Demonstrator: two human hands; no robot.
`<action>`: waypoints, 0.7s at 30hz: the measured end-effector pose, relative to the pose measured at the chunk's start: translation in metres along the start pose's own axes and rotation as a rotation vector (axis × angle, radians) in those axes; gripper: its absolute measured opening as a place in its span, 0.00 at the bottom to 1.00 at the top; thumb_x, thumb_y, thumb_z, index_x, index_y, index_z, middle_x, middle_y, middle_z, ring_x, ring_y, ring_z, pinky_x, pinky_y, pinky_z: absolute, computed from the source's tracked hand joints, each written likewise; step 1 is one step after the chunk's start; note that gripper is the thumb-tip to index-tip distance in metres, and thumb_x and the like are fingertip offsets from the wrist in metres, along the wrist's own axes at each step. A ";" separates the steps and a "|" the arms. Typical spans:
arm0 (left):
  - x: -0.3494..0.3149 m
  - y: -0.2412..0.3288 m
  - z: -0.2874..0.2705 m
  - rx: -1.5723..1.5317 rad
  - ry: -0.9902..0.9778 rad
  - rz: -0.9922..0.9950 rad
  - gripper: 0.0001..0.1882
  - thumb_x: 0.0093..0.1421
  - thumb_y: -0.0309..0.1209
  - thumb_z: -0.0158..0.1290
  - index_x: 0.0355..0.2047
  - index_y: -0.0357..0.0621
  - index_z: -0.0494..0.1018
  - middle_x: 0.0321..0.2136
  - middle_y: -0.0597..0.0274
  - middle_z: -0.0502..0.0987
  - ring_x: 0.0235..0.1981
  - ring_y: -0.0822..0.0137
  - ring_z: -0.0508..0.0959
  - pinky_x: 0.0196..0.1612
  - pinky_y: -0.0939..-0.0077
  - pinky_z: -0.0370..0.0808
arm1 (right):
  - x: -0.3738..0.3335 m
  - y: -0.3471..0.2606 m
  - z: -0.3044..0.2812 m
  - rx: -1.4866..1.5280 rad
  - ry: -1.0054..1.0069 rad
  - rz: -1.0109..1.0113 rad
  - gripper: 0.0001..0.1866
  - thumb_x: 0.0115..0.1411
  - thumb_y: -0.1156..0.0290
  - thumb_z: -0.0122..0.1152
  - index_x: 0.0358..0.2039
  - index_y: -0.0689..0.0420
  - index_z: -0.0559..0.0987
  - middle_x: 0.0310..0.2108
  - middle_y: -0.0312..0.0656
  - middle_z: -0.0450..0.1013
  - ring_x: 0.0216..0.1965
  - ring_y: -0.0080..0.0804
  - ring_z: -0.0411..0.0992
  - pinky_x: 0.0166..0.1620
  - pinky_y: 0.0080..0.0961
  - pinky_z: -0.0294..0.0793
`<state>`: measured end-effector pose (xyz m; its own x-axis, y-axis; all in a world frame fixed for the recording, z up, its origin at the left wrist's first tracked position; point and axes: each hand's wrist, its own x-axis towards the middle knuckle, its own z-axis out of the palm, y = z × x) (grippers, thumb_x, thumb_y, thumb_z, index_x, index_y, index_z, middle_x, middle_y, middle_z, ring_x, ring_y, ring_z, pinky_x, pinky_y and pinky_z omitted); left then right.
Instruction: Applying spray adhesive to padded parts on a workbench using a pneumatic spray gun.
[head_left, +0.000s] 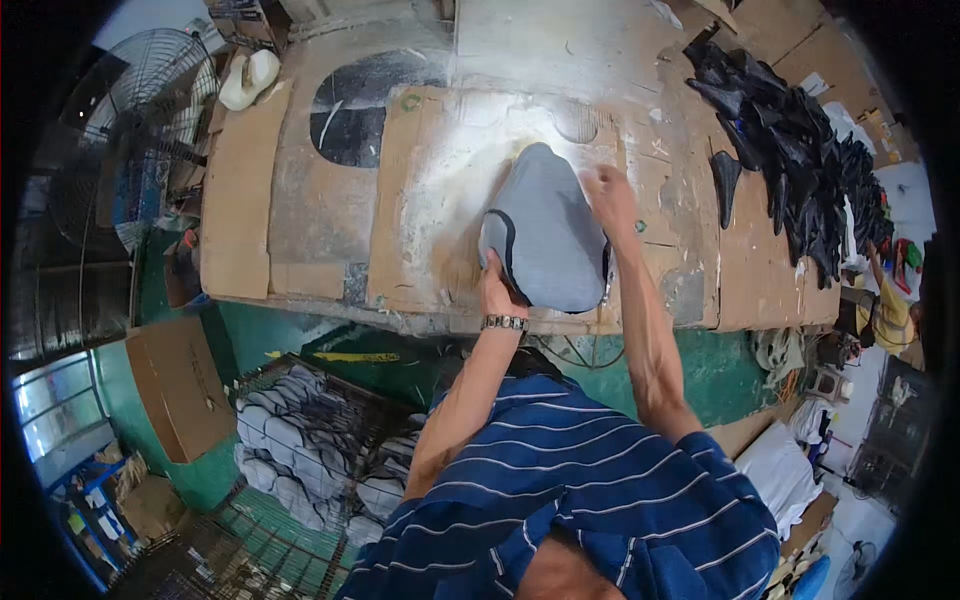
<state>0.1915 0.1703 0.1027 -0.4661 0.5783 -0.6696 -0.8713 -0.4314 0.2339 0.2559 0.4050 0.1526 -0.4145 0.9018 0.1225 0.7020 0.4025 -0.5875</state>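
Note:
A grey, rounded piece with black trim (560,235), shaped like a wide bicycle saddle, lies on the cardboard-covered table in front of me. Its narrow end points away, and a thin yellowish edge shows there. My left hand (497,288), with a linked band on the wrist, grips its near left side, the thumb on the grey surface and the other fingers mostly hidden below. Beside its right edge, my right hand (612,200) is closed with the fingers curled in. Whatever those fingers hold, if anything, is hidden.
Black saddle-shaped shells (790,130) lie heaped on the table's right side. A cream-coloured piece (250,80) sits at the far left, near a caged fan (150,90). Below the table, a wire crate holds stacked grey pieces (290,430) beside a cardboard box (180,390). Another person (890,315) is far right.

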 end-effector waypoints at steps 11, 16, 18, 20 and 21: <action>-0.028 0.013 0.050 0.090 0.166 -0.194 0.28 0.74 0.52 0.46 0.61 0.45 0.72 0.58 0.56 0.77 0.59 0.54 0.75 0.65 0.50 0.69 | -0.227 -0.012 -0.008 1.908 -0.330 1.120 0.30 0.71 0.45 0.45 0.54 0.60 0.74 0.53 0.53 0.74 0.51 0.48 0.74 0.56 0.50 0.75; -0.026 0.028 0.056 0.126 0.179 -0.208 0.24 0.74 0.53 0.46 0.56 0.49 0.75 0.51 0.61 0.81 0.54 0.58 0.78 0.57 0.52 0.77 | -0.198 -0.053 0.007 2.046 0.025 1.049 0.28 0.70 0.44 0.43 0.62 0.46 0.73 0.62 0.42 0.70 0.56 0.44 0.69 0.54 0.45 0.71; -0.039 0.033 0.071 0.102 0.213 -0.217 0.24 0.75 0.52 0.44 0.56 0.48 0.75 0.52 0.61 0.80 0.55 0.58 0.78 0.58 0.52 0.77 | -0.192 -0.062 0.008 2.054 0.111 1.057 0.28 0.70 0.44 0.44 0.62 0.46 0.73 0.61 0.41 0.70 0.55 0.43 0.70 0.52 0.43 0.71; -0.036 0.031 0.062 0.110 0.180 -0.203 0.24 0.75 0.52 0.44 0.56 0.48 0.75 0.53 0.61 0.80 0.56 0.58 0.78 0.58 0.52 0.77 | -0.197 -0.061 0.010 2.045 0.175 1.054 0.30 0.68 0.42 0.47 0.61 0.47 0.74 0.61 0.39 0.72 0.56 0.43 0.71 0.54 0.42 0.71; -0.032 0.034 0.054 0.108 0.144 -0.171 0.24 0.75 0.53 0.44 0.56 0.48 0.75 0.53 0.61 0.80 0.56 0.57 0.78 0.59 0.52 0.77 | -0.198 -0.063 0.011 2.047 0.161 1.057 0.30 0.68 0.42 0.47 0.61 0.47 0.74 0.61 0.39 0.72 0.56 0.43 0.71 0.54 0.42 0.71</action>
<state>0.1683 0.1744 0.1705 -0.2907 0.5284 -0.7977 -0.9506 -0.2545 0.1778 0.2877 0.1999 0.1565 -0.3187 0.6576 -0.6826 -0.7800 -0.5911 -0.2052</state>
